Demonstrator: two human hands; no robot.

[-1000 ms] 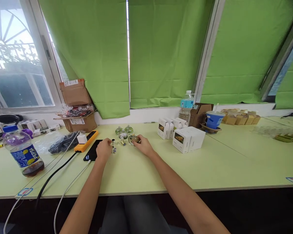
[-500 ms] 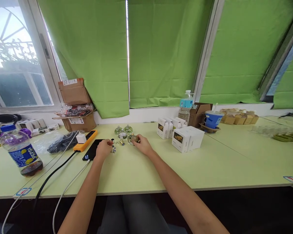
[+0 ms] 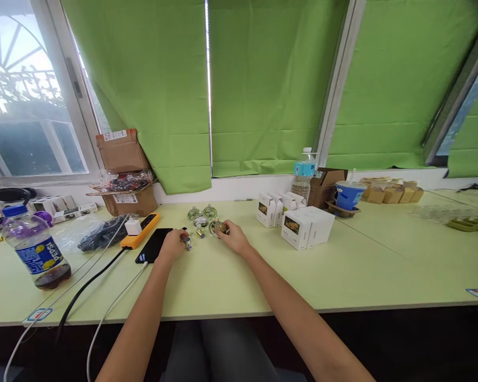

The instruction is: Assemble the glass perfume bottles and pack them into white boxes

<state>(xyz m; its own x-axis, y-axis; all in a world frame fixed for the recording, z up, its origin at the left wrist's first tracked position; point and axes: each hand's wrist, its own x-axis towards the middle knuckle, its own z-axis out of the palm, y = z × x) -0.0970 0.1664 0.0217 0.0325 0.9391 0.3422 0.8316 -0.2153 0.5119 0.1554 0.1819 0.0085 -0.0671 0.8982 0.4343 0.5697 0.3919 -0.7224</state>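
Note:
My left hand (image 3: 174,245) is closed beside the right edge of a black phone (image 3: 153,245), its fingertips at small dark and silvery pieces (image 3: 188,244) too small to make out. My right hand (image 3: 235,237) has its fingers wrapped on a round glass item with gold detail (image 3: 216,227). Just behind and left of it, several round clear-and-green glass items (image 3: 201,221) sit close together. A small gold-coloured cylinder (image 3: 200,233) lies between my two hands.
An orange power strip (image 3: 140,231) with cables and a Pepsi bottle (image 3: 37,249) are on the left. White boxes (image 3: 307,227), a water bottle (image 3: 303,172) and a blue cup (image 3: 348,195) stand right. The table's front edge (image 3: 239,315) is near me.
My left hand has moved slightly right, toward the small pieces. My right hand has stayed at the round glass item.

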